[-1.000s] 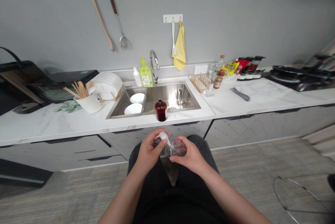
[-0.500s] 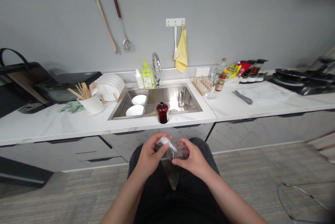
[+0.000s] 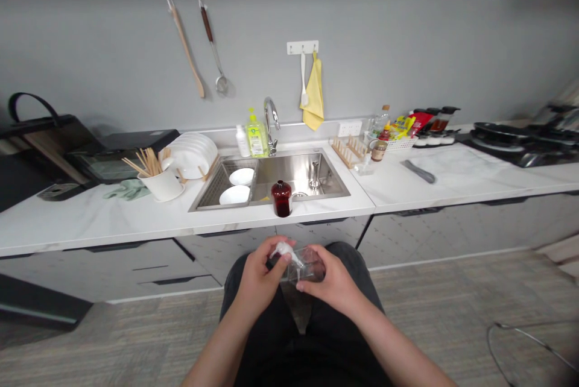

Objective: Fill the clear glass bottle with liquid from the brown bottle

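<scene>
Both my hands meet in front of my lap, below the counter edge. My left hand (image 3: 256, 275) pinches a white pump top (image 3: 284, 250) between thumb and fingers. My right hand (image 3: 332, 280) is wrapped round a small clear bottle (image 3: 307, 261) that lies on its side, and the pump top sits at the bottle's mouth. On the counter edge just beyond my hands stands a dark red bottle (image 3: 281, 198) without a pump, in front of the steel sink (image 3: 316, 161).
Two white bowls (image 3: 235, 185) lie in the sink's left rack. A cup of chopsticks (image 3: 163, 182), stacked plates (image 3: 192, 152), a green cloth (image 3: 126, 190) are left. A wooden rack (image 3: 348, 151), condiments, a dark knife (image 3: 418, 171), pans are right. A wire chair (image 3: 534, 351) is lower right.
My hands keep their hold on the pump top and clear bottle with only small shifts. The view has tilted a little, so the counter sits lower in the picture.
</scene>
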### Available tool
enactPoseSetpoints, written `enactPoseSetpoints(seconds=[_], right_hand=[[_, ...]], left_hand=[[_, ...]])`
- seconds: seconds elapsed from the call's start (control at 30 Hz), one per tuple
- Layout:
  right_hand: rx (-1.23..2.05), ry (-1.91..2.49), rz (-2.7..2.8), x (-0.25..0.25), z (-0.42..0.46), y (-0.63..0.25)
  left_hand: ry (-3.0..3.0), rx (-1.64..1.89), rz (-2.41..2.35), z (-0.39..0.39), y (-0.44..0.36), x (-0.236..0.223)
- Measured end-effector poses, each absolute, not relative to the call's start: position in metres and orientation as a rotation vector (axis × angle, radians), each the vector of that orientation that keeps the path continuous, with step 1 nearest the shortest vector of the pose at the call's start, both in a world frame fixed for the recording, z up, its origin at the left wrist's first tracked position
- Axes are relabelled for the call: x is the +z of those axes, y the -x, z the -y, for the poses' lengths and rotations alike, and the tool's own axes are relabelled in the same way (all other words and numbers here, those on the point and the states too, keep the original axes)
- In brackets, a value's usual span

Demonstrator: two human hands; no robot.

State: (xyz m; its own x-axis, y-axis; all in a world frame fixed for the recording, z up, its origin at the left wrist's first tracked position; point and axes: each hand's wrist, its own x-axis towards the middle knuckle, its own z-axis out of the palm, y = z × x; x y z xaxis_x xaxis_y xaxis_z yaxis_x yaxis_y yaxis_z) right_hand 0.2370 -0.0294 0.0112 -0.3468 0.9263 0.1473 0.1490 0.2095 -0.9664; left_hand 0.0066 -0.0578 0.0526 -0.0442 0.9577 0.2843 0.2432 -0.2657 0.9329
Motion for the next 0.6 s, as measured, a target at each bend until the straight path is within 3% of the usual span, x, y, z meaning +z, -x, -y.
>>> enactPoseSetpoints(seconds=[0.6], right_hand=[[1.201,1.059,1.684,0.006,0.007,-0.231]], left_hand=[[-1.695,1.429,-1.435,0.038,0.023,0.059]])
